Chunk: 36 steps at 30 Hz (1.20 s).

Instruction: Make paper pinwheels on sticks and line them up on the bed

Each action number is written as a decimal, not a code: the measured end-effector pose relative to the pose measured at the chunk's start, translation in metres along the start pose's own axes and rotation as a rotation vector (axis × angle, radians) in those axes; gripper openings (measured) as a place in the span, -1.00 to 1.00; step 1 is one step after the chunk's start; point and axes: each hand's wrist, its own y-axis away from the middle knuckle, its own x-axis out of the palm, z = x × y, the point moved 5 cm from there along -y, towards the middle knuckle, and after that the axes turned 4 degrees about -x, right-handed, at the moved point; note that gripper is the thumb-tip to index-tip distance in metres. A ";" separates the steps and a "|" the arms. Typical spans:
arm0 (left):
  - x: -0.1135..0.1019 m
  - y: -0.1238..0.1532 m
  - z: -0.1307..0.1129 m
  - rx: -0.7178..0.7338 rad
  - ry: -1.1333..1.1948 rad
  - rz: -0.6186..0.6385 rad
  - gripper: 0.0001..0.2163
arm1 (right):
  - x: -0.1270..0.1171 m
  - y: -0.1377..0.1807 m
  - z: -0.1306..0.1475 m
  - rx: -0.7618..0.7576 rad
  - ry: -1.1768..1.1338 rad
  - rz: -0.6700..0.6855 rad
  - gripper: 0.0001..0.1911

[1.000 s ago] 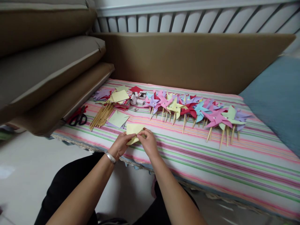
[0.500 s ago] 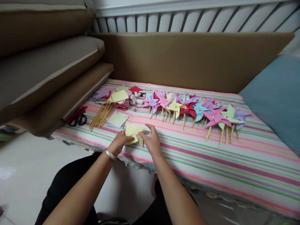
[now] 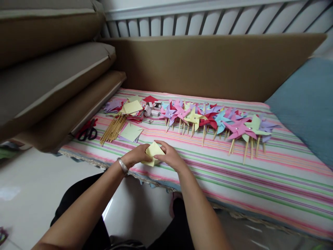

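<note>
Lower centre of frame: pale yellow, folded paper piece (image 3: pixel 154 150), raised just above the pink, green and white striped cloth (image 3: pixel 234 184), near its front edge. Left hand (image 3: pixel 139 155) grips it at the left side, thumb across the face; right hand (image 3: pixel 169 155) holds the right side between thumb and curled fingers. Underside of paper hidden.

Surroundings: pale green square paper sheets (image 3: pixel 131 132) just beyond the left hand; bundle of thin tan wooden sticks (image 3: pixel 113 129) and black-handled scissors (image 3: pixel 88 133) further left; row of multicoloured paper pinwheels (image 3: pixel 238 129) on sticks, right of centre, well apart from the hands.

Risks (judged): a slack thumb could let a bent flap spring out; uneven pull between the hands could tear the paper; hard pinching could leave a stray crease. If dropped, the piece might slip over the nearby front edge. A leftward swing could nudge the green sheets.
</note>
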 end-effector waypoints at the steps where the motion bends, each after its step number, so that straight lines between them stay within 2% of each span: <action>1: 0.001 -0.001 -0.002 -0.002 -0.025 -0.005 -0.59 | -0.001 0.000 0.001 -0.007 0.015 0.000 -0.35; 5: 0.004 -0.005 -0.009 -0.003 -0.092 -0.002 -0.61 | -0.004 0.000 0.002 -0.009 0.123 -0.011 -0.46; 8: 0.001 -0.003 -0.016 -0.022 -0.064 0.000 -0.61 | -0.005 -0.001 -0.001 0.024 0.086 -0.030 -0.50; 12: -0.012 0.008 -0.015 -0.018 0.272 -0.061 -0.47 | -0.010 -0.001 -0.008 0.096 -0.110 -0.170 -0.54; 15: -0.014 0.016 0.001 0.025 0.578 -0.146 -0.52 | -0.012 -0.001 -0.012 0.099 -0.193 -0.286 -0.54; 20: 0.018 0.013 0.029 0.010 0.801 -0.112 -0.73 | -0.005 -0.003 -0.017 0.089 -0.190 -0.376 -0.53; 24: 0.028 0.004 0.031 -0.002 0.843 -0.210 -0.76 | 0.000 -0.002 -0.017 0.091 -0.194 -0.384 -0.53; 27: 0.026 0.001 0.032 -0.019 0.825 -0.289 -0.78 | 0.001 -0.001 -0.016 0.093 -0.204 -0.375 -0.53; 33: 0.022 0.001 0.034 -0.032 0.768 -0.366 -0.76 | 0.003 -0.002 -0.018 0.091 -0.210 -0.365 -0.54; 36: 0.013 0.001 0.036 -0.042 0.741 -0.405 -0.78 | 0.004 -0.003 -0.022 0.088 -0.225 -0.325 -0.45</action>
